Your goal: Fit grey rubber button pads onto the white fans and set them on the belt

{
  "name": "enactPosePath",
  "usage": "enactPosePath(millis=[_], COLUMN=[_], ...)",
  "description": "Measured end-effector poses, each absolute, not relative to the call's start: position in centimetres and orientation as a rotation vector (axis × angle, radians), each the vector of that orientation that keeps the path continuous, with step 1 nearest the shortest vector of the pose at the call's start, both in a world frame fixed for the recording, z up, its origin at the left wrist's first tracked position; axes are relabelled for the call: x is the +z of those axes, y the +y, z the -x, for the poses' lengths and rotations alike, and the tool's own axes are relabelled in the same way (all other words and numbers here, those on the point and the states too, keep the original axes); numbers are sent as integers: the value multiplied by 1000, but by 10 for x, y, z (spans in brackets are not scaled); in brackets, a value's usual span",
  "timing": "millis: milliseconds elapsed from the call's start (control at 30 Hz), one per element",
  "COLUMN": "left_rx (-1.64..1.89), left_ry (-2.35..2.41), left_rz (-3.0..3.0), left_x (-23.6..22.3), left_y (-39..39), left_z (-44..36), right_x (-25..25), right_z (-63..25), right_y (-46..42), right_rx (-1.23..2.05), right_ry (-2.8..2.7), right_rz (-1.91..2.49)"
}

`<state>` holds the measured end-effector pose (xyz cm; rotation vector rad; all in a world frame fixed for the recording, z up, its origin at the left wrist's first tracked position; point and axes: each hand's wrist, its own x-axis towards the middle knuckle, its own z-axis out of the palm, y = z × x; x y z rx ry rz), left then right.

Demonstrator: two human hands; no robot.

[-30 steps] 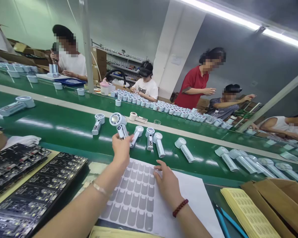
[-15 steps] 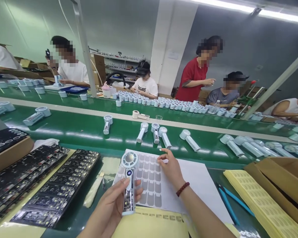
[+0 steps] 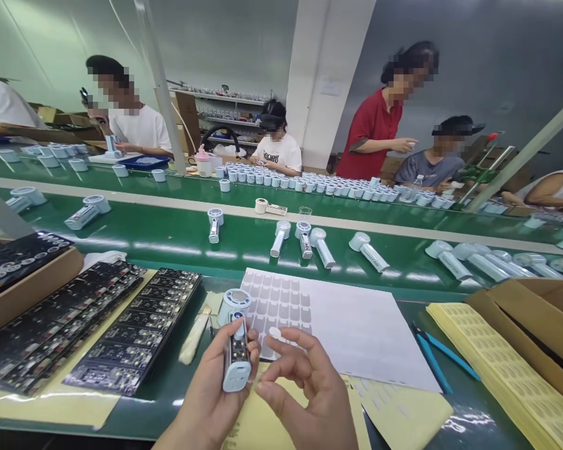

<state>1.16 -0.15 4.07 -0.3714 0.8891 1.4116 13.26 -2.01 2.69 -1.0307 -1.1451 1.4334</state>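
The left hand (image 3: 206, 394) grips a fan (image 3: 234, 344); the right hand (image 3: 309, 387) pinches a sticker (image 3: 275, 333) beside it. No writing is readable on the sticker sheet (image 3: 333, 319).

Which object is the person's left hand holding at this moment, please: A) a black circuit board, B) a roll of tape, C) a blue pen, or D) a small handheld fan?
D: the left hand is wrapped around the handle of a small handheld fan, its round head pointing away from the camera.

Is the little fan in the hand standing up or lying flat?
Standing up, tilted a bit. The left hand grips the fan by its handle, round head pointing away, lifted off the table.
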Motion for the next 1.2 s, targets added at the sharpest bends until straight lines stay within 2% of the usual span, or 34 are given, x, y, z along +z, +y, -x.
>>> enactPosePath(millis=[233,900,1200], left_rx=[1395,1425,1426], left_ry=[898,880,802], left_rz=[315,389,492], left_x=[40,43,40], left_y=[-6,-6,-8], left_z=[-10,-19,-20], right_x=[32,31,25], right_z=[-133,-122,-118], right_y=[-23,-19,-21], right_rx=[1568,1615,1503], right_ry=[-1192,-1102,-1185], right_rz=[1010,1101,1133])
